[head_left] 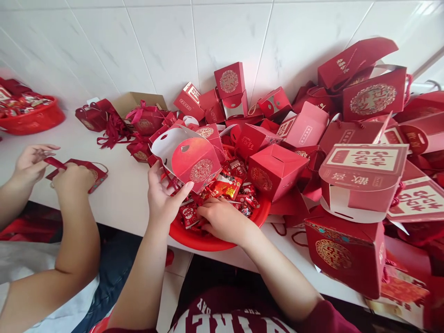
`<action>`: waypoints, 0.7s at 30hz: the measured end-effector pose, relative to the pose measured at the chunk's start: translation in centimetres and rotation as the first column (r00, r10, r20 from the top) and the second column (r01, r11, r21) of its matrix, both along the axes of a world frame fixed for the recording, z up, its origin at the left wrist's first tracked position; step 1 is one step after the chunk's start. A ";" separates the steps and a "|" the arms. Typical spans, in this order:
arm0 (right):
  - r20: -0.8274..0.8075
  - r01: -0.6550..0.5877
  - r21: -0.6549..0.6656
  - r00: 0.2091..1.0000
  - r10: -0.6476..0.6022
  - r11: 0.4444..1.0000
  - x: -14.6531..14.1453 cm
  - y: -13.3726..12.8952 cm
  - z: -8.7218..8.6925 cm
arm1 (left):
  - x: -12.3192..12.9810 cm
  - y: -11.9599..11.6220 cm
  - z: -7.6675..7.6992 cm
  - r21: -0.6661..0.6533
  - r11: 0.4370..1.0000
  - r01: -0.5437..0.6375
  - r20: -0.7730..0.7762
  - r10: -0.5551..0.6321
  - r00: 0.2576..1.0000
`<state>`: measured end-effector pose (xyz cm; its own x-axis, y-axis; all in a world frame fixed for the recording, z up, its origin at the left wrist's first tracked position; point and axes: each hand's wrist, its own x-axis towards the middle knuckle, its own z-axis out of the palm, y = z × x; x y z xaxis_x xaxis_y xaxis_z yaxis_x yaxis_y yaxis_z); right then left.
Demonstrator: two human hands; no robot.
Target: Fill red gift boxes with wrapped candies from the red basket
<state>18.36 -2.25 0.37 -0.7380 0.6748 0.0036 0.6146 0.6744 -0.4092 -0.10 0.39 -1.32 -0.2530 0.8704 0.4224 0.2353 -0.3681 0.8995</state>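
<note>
Red and open-topped, the box [202,159] sits over the basket's [222,244] far left side, pinched between the left hand's [163,196] thumb and fingers. The right hand [222,219] curls into the wrapped sweets [227,186]; whether it grips any, I cannot tell.

a basin [215,245] of candies [227,185] sits along the near side of a table [118,203], mid-frame, with one box [201,162] above its left part. more boxes [277,171] crowd behind it and across to the frame's right edge. a wall [225,27] runs behind the table; a second basin [41,124] rests at the upper left.
</note>
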 end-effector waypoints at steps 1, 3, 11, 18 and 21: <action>-0.014 0.047 0.016 0.999 -0.047 0.999 0.0 0.0 -0.1 | 0.0 0.0 0.0 -0.001 1.000 0.000 0.002 0.000 1.000; -0.058 0.179 0.069 0.983 -0.175 0.981 0.4 0.1 0.0 | 0.1 0.0 0.1 0.005 1.000 -0.003 0.008 0.003 1.000; 0.076 0.065 0.078 0.995 -0.071 0.995 0.8 -0.8 1.6 | 0.3 0.0 0.3 0.019 1.000 -0.023 0.038 0.022 0.999; 0.163 0.090 0.004 0.983 -0.089 0.996 -0.7 -1.4 0.8 | 0.2 0.1 0.3 0.024 1.000 -0.006 0.096 0.004 0.995; 0.205 0.104 0.030 0.973 -0.108 0.994 -1.1 -1.1 0.9 | 0.2 0.1 0.2 0.024 1.000 -0.012 0.121 0.009 0.993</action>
